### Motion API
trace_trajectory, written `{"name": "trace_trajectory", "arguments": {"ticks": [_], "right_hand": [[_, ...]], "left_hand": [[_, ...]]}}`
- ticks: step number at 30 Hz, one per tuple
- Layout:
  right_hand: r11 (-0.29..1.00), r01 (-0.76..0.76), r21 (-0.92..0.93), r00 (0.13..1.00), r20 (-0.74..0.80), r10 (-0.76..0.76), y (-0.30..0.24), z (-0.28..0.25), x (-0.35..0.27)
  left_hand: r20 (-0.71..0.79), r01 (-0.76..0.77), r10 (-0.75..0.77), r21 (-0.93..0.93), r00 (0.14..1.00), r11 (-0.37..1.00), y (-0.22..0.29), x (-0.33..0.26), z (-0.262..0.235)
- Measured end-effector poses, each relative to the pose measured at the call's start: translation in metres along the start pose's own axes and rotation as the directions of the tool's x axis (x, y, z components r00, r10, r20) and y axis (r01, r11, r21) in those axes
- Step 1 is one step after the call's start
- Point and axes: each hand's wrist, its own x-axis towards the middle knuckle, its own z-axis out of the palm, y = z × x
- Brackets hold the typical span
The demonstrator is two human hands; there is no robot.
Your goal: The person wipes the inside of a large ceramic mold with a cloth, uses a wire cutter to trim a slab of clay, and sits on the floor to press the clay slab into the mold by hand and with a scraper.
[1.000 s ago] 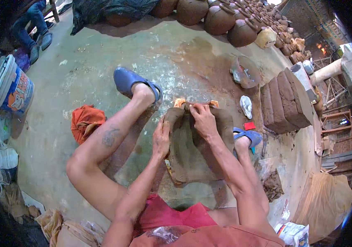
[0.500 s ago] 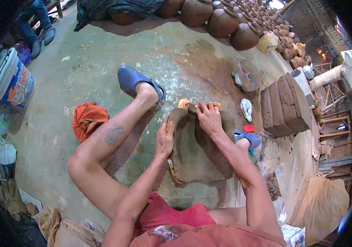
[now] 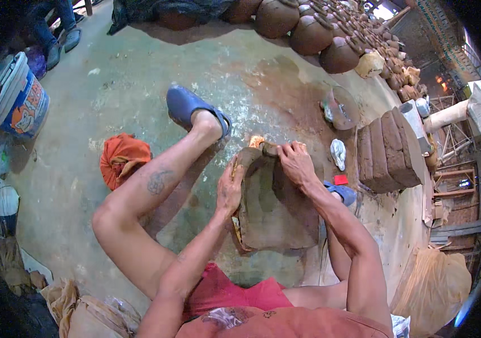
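Between my legs lies a thick brown clay slab (image 3: 277,225), with its far end rolled or curled into a raised lip. My left hand (image 3: 229,188) lies along the slab's left side, fingers stretched out and pressed to the clay. At the far right of the lip my right hand (image 3: 297,163) is bent over the edge, its fingers gripping the clay; the fingertips are partly hidden. Pale orange-white blocks show behind the lip, one of them (image 3: 257,141) near its middle. A thin rim of some board peeks out under the slab's left edge.
Stacked clay blocks (image 3: 388,152) stand to the right, near a shallow bowl (image 3: 342,110) and a white crumpled wrapper (image 3: 338,154). An orange cloth (image 3: 123,160) lies left of my leg. A bucket (image 3: 23,107) stands far left. Rows of clay pots (image 3: 311,34) fill the back, and a seated person's legs show top left.
My right hand has shifted a little to the right along the lip, uncovering more of its middle. My left hand stays at the slab's left side. The whole view has moved slightly.
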Motion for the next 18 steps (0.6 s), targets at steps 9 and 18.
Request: {"name": "trace_trajectory", "arguments": {"ticks": [9, 18], "right_hand": [[1.000, 0.001, -0.003, 0.999, 0.047, 0.000, 0.009, -0.003, -0.001], [0.993, -0.089, 0.083, 0.995, 0.060, 0.084, 0.022, -0.038, -0.004]], "left_hand": [[-0.017, 0.035, -0.034, 0.047, 0.999, 0.998, -0.001, 0.002, 0.002], [-0.030, 0.006, -0.004, 0.057, 1.000, 0.998, -0.016, 0.004, 0.003]]}}
